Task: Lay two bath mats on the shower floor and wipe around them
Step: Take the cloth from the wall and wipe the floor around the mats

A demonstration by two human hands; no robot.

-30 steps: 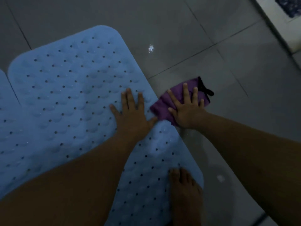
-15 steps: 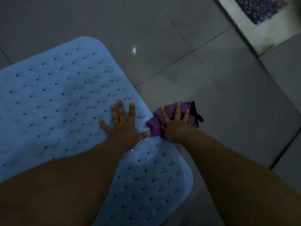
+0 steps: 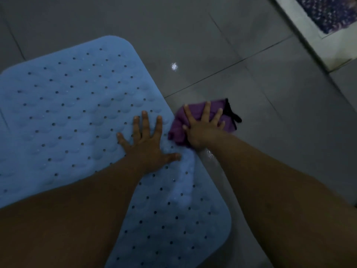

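On one blue mat (image 3: pixel 77 113) left hand (image 3: pixel 148 146); right hand (image 3: pixel 202 128) presses one purple cloth (image 3: pixel 195 113).

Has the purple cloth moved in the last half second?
Yes: the purple cloth slid forward along the blue mat edge, closer to the diagonal grout line ahead.
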